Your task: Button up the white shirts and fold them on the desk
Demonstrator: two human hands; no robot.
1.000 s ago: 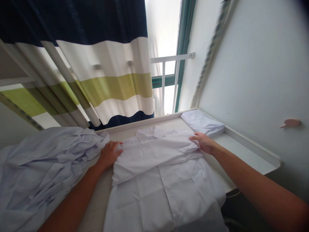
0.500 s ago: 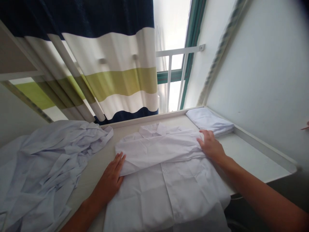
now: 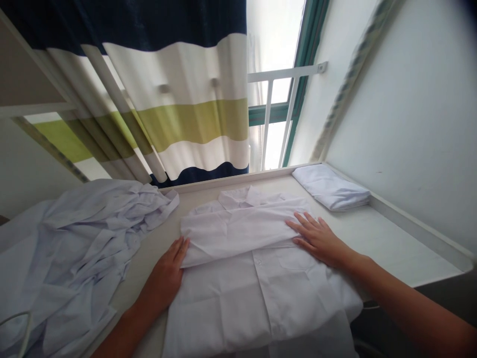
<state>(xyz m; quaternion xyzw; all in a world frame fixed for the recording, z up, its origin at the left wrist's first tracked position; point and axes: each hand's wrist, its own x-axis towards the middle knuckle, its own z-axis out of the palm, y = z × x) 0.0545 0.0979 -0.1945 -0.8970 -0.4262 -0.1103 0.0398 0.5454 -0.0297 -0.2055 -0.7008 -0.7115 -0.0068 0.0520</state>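
Note:
A white button shirt [image 3: 257,288] lies front-up on the white table [image 3: 376,233], its collar toward the window and its sleeves folded across the chest. My left hand [image 3: 167,276] lies flat on the shirt's left edge, fingers stretched out beside the folded sleeve. My right hand [image 3: 316,237] rests flat on the right end of the folded sleeve, fingers spread. Neither hand holds anything.
A heap of crumpled white garments [image 3: 70,248] covers the table's left side. A neatly folded white garment [image 3: 331,186] sits in the far right corner by the wall. A striped curtain [image 3: 167,109] and a window with a white rail [image 3: 285,74] are behind the table.
My left hand slid back toward me along the shirt's left edge. My right hand moved from the sleeve's far right end inward and now lies flat with spread fingers.

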